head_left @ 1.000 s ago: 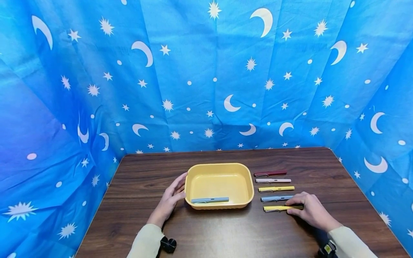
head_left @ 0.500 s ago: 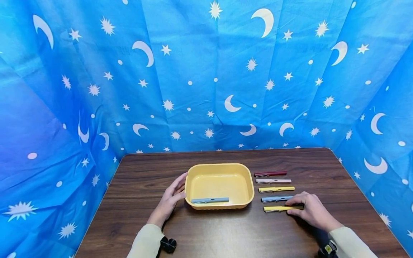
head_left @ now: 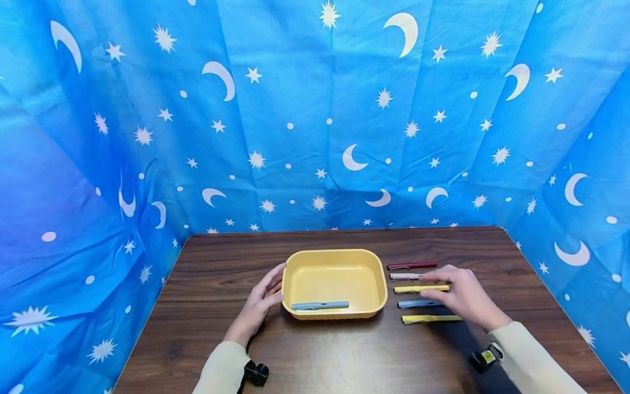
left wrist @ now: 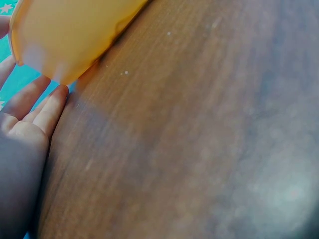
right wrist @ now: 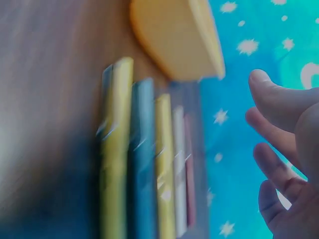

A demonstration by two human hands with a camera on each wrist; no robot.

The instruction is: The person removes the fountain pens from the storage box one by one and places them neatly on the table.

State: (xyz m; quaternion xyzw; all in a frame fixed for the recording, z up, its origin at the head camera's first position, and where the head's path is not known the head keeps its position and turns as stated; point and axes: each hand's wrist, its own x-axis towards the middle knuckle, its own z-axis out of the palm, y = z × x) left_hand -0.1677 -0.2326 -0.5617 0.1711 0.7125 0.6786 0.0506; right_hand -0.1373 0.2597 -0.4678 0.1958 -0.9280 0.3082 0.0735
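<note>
A yellow tray (head_left: 334, 316) stands mid-table, with a grey-blue pen (head_left: 320, 305) lying along its near side. My left hand (head_left: 258, 303) rests against the tray's left end, fingers fairly straight on its outer wall. To the right of the tray lie several capped pens in a column: dark red (head_left: 412, 266), white (head_left: 404, 276), yellow (head_left: 410, 289), blue (head_left: 415, 304) and a nearest yellow one (head_left: 428, 318). Over the white, middle yellow and blue pens hovers my right hand (head_left: 465, 295), hiding their right ends. In the right wrist view its fingers (right wrist: 276, 169) are spread, holding nothing.
The dark wooden table (head_left: 344, 355) ends at the back and sides against a blue curtain (head_left: 295, 109) with moons and stars. A black wrist camera (head_left: 256, 374) sits at the left sleeve, another black device (head_left: 484, 358) at the right.
My right hand has left the nearest yellow pen, which stays in its place, and moved away from me over the middle pens. The left hand and tray have not moved.
</note>
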